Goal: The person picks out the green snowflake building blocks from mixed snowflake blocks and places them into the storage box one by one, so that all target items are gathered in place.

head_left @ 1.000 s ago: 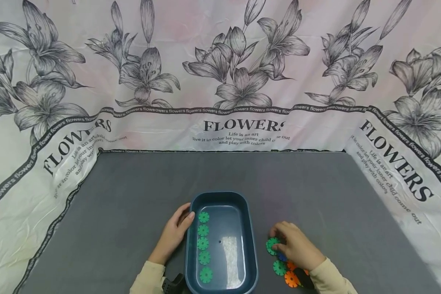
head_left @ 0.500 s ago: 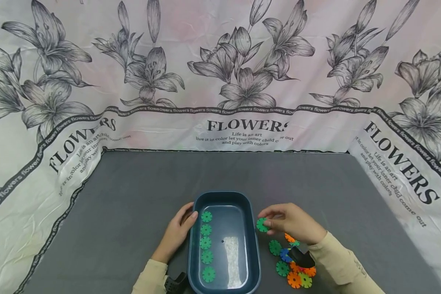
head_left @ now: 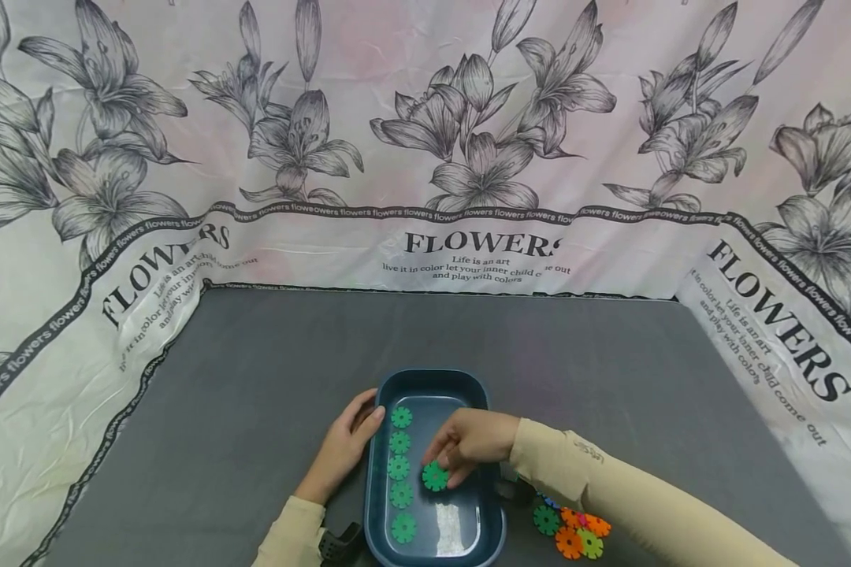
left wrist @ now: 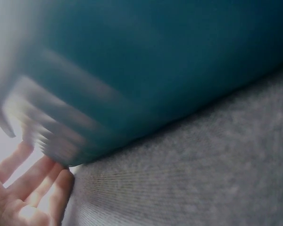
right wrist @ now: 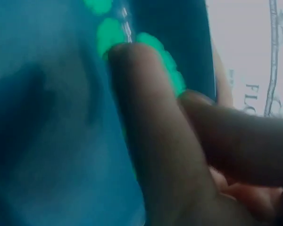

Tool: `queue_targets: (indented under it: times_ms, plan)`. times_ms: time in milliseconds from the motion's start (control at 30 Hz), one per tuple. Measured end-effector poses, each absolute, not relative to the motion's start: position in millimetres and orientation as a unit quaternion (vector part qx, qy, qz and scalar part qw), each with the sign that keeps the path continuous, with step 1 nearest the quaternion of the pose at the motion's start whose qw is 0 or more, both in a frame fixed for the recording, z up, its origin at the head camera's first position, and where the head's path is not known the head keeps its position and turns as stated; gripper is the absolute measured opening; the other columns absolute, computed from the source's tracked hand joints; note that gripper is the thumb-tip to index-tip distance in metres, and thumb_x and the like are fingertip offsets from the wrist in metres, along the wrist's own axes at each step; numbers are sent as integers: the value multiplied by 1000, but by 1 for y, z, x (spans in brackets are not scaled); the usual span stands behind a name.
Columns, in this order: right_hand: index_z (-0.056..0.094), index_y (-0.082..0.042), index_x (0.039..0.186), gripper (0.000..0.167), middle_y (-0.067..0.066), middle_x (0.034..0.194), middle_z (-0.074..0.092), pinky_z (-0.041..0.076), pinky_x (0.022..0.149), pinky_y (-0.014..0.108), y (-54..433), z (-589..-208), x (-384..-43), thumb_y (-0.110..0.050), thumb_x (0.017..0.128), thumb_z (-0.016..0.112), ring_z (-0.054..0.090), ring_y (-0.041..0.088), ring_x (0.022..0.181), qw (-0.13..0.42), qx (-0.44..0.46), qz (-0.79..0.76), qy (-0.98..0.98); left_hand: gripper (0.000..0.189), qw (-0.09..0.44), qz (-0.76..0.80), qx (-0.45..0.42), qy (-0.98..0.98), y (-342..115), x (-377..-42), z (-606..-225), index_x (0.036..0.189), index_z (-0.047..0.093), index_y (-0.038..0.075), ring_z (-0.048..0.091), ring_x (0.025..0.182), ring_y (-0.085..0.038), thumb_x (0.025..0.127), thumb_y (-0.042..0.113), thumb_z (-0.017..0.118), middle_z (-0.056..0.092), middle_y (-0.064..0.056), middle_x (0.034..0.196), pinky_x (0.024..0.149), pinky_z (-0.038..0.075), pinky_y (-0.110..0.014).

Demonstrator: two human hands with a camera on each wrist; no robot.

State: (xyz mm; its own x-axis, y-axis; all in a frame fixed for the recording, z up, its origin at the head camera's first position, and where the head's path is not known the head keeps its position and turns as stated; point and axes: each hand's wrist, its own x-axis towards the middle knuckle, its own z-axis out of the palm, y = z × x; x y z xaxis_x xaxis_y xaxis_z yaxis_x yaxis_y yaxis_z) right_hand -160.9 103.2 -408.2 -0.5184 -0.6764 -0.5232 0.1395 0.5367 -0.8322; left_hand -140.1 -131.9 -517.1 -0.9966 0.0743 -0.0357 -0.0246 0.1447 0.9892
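Note:
A blue rectangular tray (head_left: 432, 382) stands on the grey table. Along its inner left side runs a column of several green flower-shaped discs (head_left: 399, 468). My left hand (head_left: 342, 450) holds the tray's left rim, thumb on top and fingers against the outer wall; the left wrist view shows those fingers (left wrist: 42, 181) by the tray wall. Over the tray's middle, my right hand (head_left: 477, 439) pinches another green flower-shaped disc (head_left: 435, 476) between thumb and fingers, right of the column. In the right wrist view a finger partly covers the held disc (right wrist: 162, 59).
Right of the tray lies a loose pile of flower-shaped discs, among them orange (head_left: 569, 542), yellow-green (head_left: 591, 543) and dark green (head_left: 546, 520) ones. The right sleeve (head_left: 610, 480) partly hides the pile. A flower-printed cloth (head_left: 468, 157) rises behind the table.
My right hand has lifted a green flower-shaped disc from the pile and carried it left, over the tray's middle. My left hand keeps its hold on the tray rim.

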Motion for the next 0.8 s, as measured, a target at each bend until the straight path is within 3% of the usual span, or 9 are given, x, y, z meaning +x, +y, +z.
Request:
queue_targets:
  times_ms: [200, 333, 800]
  plan:
    - [71, 2, 104, 20, 12, 92, 71, 57, 70, 32, 89, -422, -161, 5, 89, 57, 71, 22, 72, 498, -151, -430, 738, 46, 44, 660, 14, 750, -133, -140, -515, 138, 48, 17, 53, 123, -20, 96, 32, 59, 54, -8, 135, 97, 43, -21]
    - [72, 3, 101, 20, 12, 91, 71, 57, 66, 30, 84, -427, -159, 9, 87, 59, 71, 20, 67, 510, -141, -423, 736, 46, 45, 662, 13, 748, -133, -141, -515, 138, 49, 16, 52, 123, -20, 96, 32, 59, 54, -8, 135, 98, 42, -21]
    - [73, 5, 82, 17, 14, 75, 71, 57, 59, 31, 73, -428, -140, 19, 75, 64, 62, 13, 57, 459, -145, -380, 790, 47, 46, 667, 11, 744, -132, -141, -514, 138, 48, 13, 52, 123, -20, 96, 31, 59, 54, -9, 134, 97, 42, -19]
